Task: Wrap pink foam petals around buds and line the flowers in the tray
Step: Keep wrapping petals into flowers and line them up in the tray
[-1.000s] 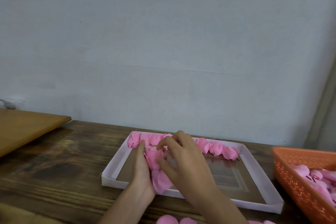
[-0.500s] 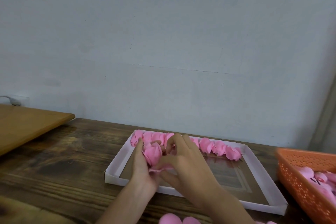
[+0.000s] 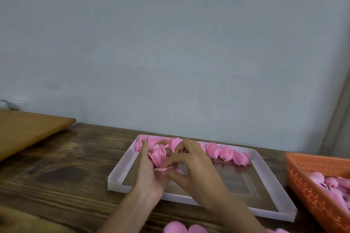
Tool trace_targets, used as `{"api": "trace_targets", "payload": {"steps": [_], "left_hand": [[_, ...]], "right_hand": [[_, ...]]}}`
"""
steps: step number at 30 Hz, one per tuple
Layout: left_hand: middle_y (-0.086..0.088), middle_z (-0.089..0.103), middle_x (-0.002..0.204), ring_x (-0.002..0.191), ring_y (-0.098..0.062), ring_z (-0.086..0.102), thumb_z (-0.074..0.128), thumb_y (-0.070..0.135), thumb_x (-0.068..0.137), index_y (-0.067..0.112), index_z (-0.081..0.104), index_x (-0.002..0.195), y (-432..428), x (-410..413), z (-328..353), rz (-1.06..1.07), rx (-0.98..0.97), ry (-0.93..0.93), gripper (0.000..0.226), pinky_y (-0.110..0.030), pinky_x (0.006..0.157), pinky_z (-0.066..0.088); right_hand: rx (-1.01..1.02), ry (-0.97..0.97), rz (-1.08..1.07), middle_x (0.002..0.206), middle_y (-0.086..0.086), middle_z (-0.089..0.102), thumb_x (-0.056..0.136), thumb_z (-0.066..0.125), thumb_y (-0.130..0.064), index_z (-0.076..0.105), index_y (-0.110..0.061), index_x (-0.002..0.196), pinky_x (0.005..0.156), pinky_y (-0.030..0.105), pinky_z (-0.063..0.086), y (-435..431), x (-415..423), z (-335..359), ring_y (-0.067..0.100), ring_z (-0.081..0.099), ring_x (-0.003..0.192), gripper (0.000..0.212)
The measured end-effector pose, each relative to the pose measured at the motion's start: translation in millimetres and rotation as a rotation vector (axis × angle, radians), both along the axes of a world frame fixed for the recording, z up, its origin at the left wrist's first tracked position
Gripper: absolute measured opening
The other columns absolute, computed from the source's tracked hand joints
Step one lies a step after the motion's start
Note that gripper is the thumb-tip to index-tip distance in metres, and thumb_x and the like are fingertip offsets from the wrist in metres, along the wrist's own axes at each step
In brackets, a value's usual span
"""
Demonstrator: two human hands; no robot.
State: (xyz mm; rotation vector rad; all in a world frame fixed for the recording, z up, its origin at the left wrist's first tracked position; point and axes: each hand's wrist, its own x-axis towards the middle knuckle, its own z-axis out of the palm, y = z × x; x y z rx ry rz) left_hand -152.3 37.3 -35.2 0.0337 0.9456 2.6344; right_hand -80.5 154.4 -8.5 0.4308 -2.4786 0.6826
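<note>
A pink foam flower (image 3: 158, 156) is held upright above the left part of the white-rimmed tray (image 3: 121, 166). My left hand (image 3: 149, 174) cups it from the left, fingers raised along its side. My right hand (image 3: 191, 168) pinches a loose pink petal edge (image 3: 163, 169) at the flower's base from the right. A row of finished pink flowers (image 3: 225, 152) lies along the tray's far edge; my hands hide its middle part.
An orange perforated basket (image 3: 310, 181) with pink foam pieces stands at the right. Loose pink petals (image 3: 181, 228) lie at the near table edge. A lighter wooden board (image 3: 28, 130) overhangs the dark table at the left. A pale wall rises behind.
The long petal hanging below the flower a second ago is now folded up around it. Both hands stayed over the tray's left part, closing tighter on the flower.
</note>
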Motion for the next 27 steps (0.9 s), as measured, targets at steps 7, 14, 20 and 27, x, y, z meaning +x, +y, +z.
{"api": "trace_targets", "payload": {"steps": [7,14,20,27], "left_hand": [[-0.013,0.061,0.082,0.069,-0.027,0.062,0.047,0.057,0.103,0.006,0.064,0.1,8,7,3,-0.024,0.062,0.075,0.054,-0.039,0.07,0.05],[-0.016,0.071,0.095,0.091,-0.027,0.071,0.084,0.061,0.074,0.007,0.073,0.108,8,12,-7,-0.075,-0.056,0.248,0.065,-0.037,0.077,0.061],[-0.009,0.059,0.078,0.076,-0.019,0.063,0.083,0.034,0.077,0.012,0.07,0.082,8,15,-6,-0.063,-0.084,0.346,0.027,-0.033,0.073,0.058],[-0.011,0.064,0.083,0.077,-0.022,0.067,0.082,0.034,0.074,0.012,0.074,0.078,7,12,-1,-0.06,-0.03,0.21,0.024,-0.038,0.083,0.061]], "right_hand": [[-0.023,0.11,-0.136,0.074,-0.016,0.06,0.083,0.08,-0.04,0.073,-0.03,0.081,0.072,0.015,0.034,-3,-2,-2,0.004,0.048,0.079,0.012],[-0.091,0.153,-0.216,0.071,-0.014,0.062,0.078,0.08,-0.029,0.059,-0.028,0.08,0.064,0.03,0.049,-9,1,-7,0.009,0.056,0.075,0.021],[-0.041,0.286,-0.346,0.083,-0.013,0.042,0.069,0.079,-0.026,0.04,-0.029,0.08,0.048,0.029,0.04,-17,2,-8,0.014,0.045,0.076,0.041],[-0.407,-0.184,-0.343,0.093,-0.013,0.065,0.066,0.08,-0.067,0.04,-0.033,0.097,0.068,0.019,0.048,-10,-2,-9,-0.001,0.062,0.083,0.061]]}}
